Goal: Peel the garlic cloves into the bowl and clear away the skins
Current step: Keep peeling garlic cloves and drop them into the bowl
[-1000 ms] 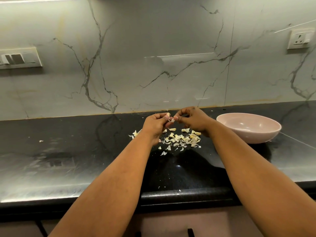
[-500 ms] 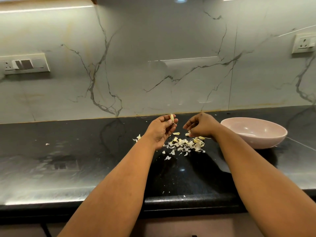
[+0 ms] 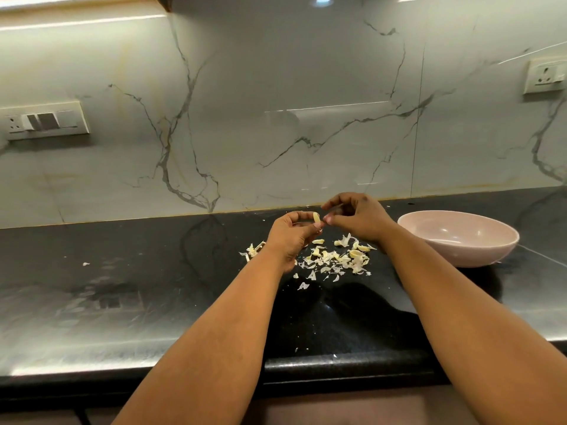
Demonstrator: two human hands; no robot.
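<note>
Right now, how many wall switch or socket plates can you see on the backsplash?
2. One switch plate is on the wall at far left, above the counter. One socket plate is at the far right edge, above the pink bowl. Others may lie outside the frame.

Head-worn camera looks forward and down, close over the black counter (image 3: 153,302), facing the marble wall (image 3: 276,102).
</note>
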